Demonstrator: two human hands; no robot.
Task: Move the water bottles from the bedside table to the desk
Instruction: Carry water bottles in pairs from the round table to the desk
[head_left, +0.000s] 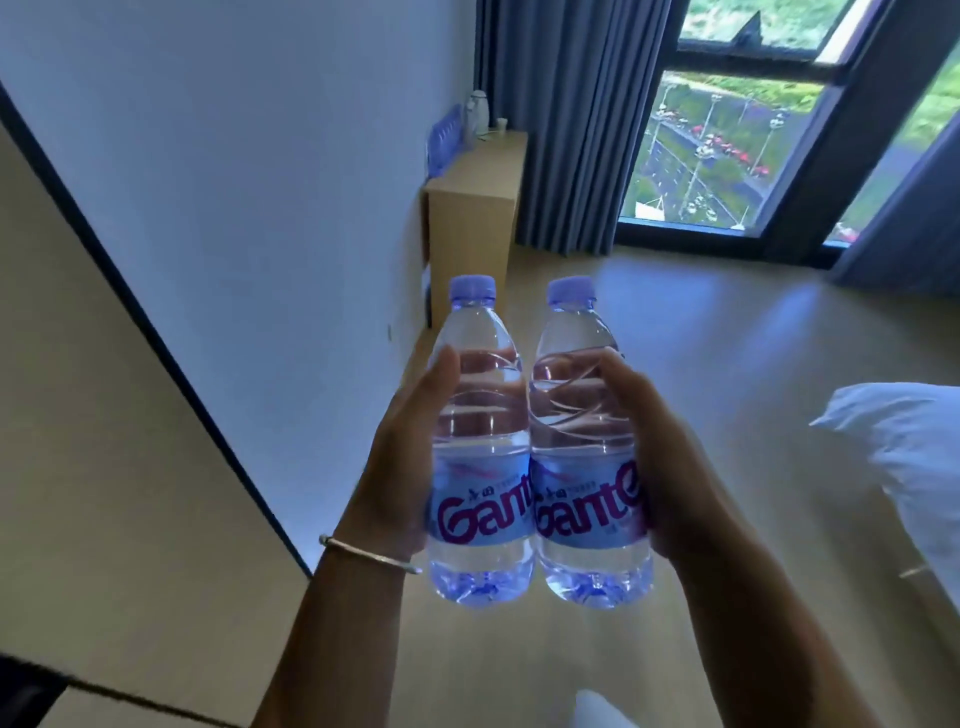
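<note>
Two clear water bottles with pale blue caps and blue labels are held upright side by side, touching, in the middle of the view. My left hand (400, 467) grips the left bottle (480, 441) from its left side; a thin bracelet sits on that wrist. My right hand (660, 467) grips the right bottle (584, 441) from its right side. Far ahead against the white wall stands a light wooden desk (475, 208). The bedside table is out of view.
On the desk's far end are a white kettle (477, 111), a small cup and a blue pack. Grey curtains (576, 119) and a large window lie beyond. A white pillow and bed edge (904, 457) are at the right. Wooden floor stretches between me and the desk.
</note>
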